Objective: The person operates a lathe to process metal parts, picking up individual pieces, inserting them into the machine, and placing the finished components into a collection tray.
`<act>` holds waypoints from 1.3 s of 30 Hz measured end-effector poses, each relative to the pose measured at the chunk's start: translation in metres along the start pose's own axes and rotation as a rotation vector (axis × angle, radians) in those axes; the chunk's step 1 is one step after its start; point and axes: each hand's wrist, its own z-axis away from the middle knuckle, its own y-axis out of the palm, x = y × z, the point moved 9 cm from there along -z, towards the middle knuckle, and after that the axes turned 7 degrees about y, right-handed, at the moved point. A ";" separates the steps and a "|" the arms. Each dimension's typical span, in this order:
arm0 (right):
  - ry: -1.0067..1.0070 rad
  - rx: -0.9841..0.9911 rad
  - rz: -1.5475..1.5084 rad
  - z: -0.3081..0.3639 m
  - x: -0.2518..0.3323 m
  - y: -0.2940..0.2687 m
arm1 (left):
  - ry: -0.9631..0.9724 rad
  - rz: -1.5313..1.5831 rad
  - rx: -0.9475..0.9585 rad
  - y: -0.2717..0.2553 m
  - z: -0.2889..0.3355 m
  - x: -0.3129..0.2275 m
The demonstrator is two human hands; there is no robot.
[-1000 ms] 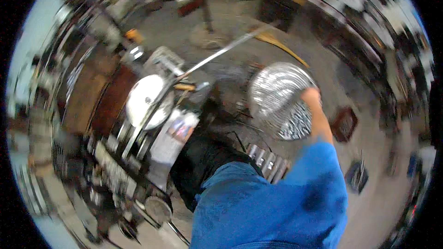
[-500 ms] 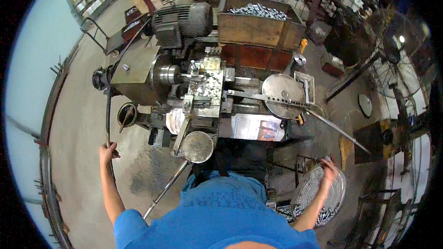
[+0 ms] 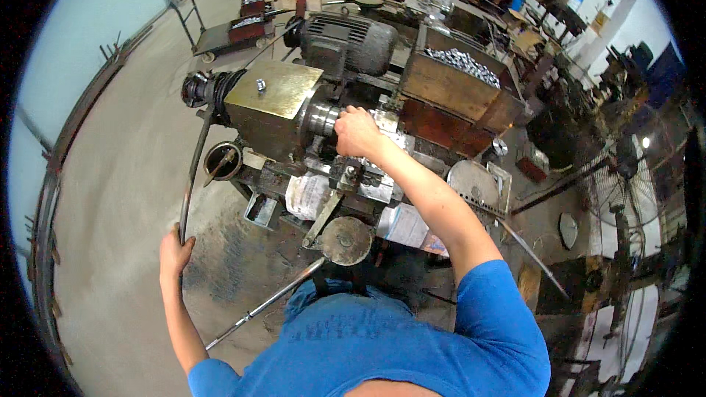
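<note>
- Chuck [image 3: 321,119] beside right hand's [image 3: 357,132] curled fingers; cannot tell whether clamped.
- Lever [image 3: 193,176] clamped in left hand's [image 3: 175,251] fingers.
- Tool post [image 3: 350,174] just below right fingers; wooden bin [image 3: 448,88] beyond.

The head view comes from the left unit of a head-worn fisheye pair, aimed forward and steeply downward. The blue short-sleeved cloth shirt [image 3: 375,345] lies nearest, at 6 o'clock. The grey metal machine with a brass-coloured flat top [image 3: 319,119] fills the near centre. The pale blue wall [image 3: 81,66] curves farther off at 10 o'clock.
</note>
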 end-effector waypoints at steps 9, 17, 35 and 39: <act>0.362 -0.108 -0.468 -0.021 -0.017 0.005 | -0.115 -0.059 -0.050 0.017 0.007 0.030; 0.337 0.040 -0.436 -0.030 -0.009 -0.005 | -0.095 -0.455 -0.102 -0.019 -0.042 0.134; 0.499 -0.317 -0.577 0.202 -0.143 -0.065 | 0.267 0.053 0.032 0.249 -0.083 -0.006; 0.922 -0.216 -0.554 0.340 -0.236 -0.010 | 0.531 -0.566 0.463 0.257 -0.119 -0.052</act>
